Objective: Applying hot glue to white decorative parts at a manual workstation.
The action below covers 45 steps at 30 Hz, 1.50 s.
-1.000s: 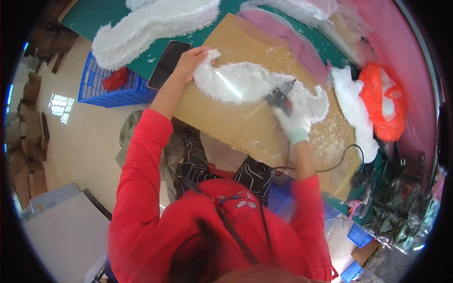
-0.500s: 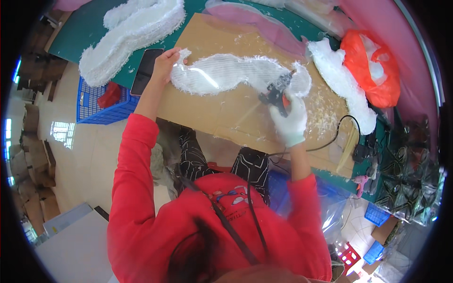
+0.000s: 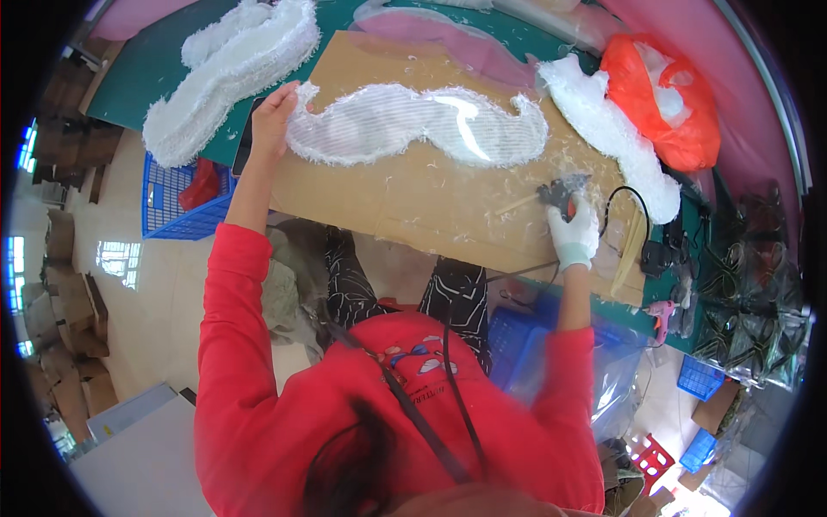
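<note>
A white fringed moustache-shaped piece (image 3: pixel 413 125) lies flat on a brown cardboard sheet (image 3: pixel 405 202). My bare left hand (image 3: pixel 274 119) rests on its left end and presses it down. My right hand (image 3: pixel 573 228), in a white glove, grips a dark glue gun (image 3: pixel 558 191) low over the cardboard at the right, clear of the white piece. A black cord (image 3: pixel 627 202) loops away from the gun.
A second white fluffy shape (image 3: pixel 228 65) lies on the green mat at the upper left, a third (image 3: pixel 607 129) at the right. An orange plastic bag (image 3: pixel 668 95) sits at the far right. A blue crate (image 3: pixel 185 202) stands below the table's left edge. Pink fabric (image 3: pixel 448 39) lies beyond the cardboard.
My right hand has drawn the glue gun off the white piece's right end, down and right onto the bare cardboard. My left hand stays on the left end.
</note>
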Each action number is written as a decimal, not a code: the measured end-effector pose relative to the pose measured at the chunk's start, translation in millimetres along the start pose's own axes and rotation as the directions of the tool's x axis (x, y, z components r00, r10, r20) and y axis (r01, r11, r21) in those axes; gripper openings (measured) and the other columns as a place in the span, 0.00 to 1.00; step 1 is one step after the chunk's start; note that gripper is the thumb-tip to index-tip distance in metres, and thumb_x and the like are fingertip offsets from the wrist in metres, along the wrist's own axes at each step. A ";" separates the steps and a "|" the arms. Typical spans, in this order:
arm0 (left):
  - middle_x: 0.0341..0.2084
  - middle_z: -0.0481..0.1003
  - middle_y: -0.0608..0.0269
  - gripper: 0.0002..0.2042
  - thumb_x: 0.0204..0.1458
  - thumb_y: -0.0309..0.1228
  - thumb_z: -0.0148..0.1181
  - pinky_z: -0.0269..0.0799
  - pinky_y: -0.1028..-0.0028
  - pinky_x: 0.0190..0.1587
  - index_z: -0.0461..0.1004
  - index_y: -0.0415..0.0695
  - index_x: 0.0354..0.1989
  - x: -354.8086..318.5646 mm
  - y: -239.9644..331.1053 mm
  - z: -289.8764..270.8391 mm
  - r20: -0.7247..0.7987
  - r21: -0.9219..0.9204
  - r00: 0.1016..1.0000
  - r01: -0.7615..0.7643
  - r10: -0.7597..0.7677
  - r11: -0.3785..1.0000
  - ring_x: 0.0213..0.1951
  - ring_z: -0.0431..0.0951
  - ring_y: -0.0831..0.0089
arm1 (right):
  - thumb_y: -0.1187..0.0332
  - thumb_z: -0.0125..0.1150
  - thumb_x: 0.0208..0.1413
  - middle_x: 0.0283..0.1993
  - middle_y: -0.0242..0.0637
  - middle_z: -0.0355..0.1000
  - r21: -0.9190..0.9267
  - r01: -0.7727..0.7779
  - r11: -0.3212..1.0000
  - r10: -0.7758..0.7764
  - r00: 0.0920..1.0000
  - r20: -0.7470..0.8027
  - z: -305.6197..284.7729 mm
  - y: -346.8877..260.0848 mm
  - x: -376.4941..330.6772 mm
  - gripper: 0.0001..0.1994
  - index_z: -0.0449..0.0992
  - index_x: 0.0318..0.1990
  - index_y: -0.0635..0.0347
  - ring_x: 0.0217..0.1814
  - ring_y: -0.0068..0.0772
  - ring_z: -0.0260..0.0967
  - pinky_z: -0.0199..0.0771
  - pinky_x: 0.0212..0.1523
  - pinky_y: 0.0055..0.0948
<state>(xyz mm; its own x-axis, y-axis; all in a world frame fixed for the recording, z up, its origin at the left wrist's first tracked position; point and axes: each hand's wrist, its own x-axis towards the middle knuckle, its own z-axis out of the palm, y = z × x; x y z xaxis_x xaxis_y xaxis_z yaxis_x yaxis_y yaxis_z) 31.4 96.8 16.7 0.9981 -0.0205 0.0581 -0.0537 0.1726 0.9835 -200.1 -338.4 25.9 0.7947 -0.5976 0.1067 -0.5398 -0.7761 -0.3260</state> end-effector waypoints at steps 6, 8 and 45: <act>0.38 0.72 0.64 0.12 0.52 0.28 0.52 0.67 0.80 0.41 0.71 0.38 0.45 -30.9 43.9 29.2 -0.046 0.139 0.970 -0.229 0.237 0.963 0.36 0.72 0.78 | 0.53 0.58 0.41 0.46 0.41 0.67 0.014 0.038 0.999 -0.039 0.999 0.023 -10.5 3.2 -4.8 0.25 0.70 0.46 0.56 0.50 0.44 0.61 0.62 0.50 0.37; 0.35 0.73 0.65 0.12 0.52 0.27 0.52 0.66 0.81 0.40 0.72 0.39 0.44 -38.2 50.3 34.6 -0.061 0.180 0.956 -0.273 0.288 0.945 0.35 0.72 0.80 | 0.55 0.57 0.42 0.45 0.41 0.67 0.057 0.101 0.993 -0.100 0.995 -0.032 -13.5 2.5 -7.6 0.23 0.70 0.45 0.57 0.49 0.44 0.62 0.62 0.50 0.37; 0.41 0.71 0.68 0.18 0.52 0.32 0.54 0.63 0.87 0.43 0.66 0.41 0.52 -124.2 210.2 43.5 0.058 0.392 0.831 -0.528 0.553 0.753 0.39 0.69 0.84 | 0.76 0.62 0.41 0.29 0.30 0.71 0.930 0.162 0.331 -0.817 0.542 0.197 -95.6 -144.7 65.8 0.10 0.73 0.35 0.67 0.29 0.16 0.66 0.66 0.32 0.17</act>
<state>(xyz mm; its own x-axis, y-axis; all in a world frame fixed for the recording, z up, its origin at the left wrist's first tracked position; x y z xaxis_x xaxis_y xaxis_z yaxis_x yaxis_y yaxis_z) -105.1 92.8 223.6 0.7982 0.0216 0.6020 -0.5794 -0.2455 0.7772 -96.3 -284.7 169.9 0.9263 0.3501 0.1395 0.2080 -0.1663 -0.9639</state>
